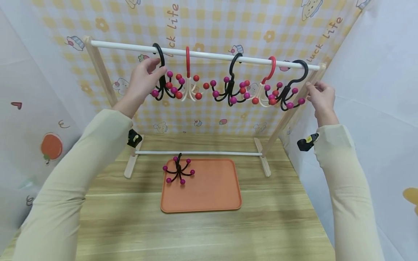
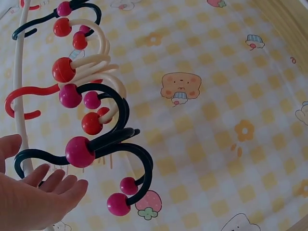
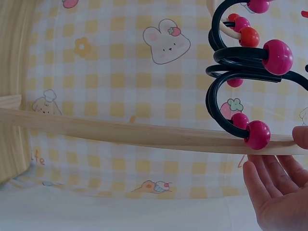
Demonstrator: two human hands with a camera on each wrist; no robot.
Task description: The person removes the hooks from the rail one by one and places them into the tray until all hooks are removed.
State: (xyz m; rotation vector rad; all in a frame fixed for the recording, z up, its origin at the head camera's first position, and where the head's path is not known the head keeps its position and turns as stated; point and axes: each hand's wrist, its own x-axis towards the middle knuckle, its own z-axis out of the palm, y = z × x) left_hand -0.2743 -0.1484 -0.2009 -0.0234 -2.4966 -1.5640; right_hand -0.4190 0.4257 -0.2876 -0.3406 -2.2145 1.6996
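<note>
Five multi-armed hooks hang from a white rail (image 1: 209,55). The leftmost black hook (image 1: 159,54) has magenta ball tips, and my left hand (image 1: 143,81) is at its neck with thumb and fingers apart on either side. In the left wrist view, the fingers (image 2: 62,185) look relaxed. A red-and-cream hook (image 1: 188,61), a black hook (image 1: 230,87) and another red-and-cream hook (image 1: 272,69) follow along the rail. By the rightmost black hook (image 1: 302,69), my right hand (image 1: 321,99) is beside the wooden post (image 1: 287,116), fingers extended in the right wrist view.
An orange tray (image 1: 205,192) lies on the wooden table (image 1: 202,235), with a black hook (image 1: 178,168) with magenta tips at its upper left. The rack's lower white bar (image 1: 202,153) runs behind it. Patterned cloth (image 1: 202,127) hangs behind the rack.
</note>
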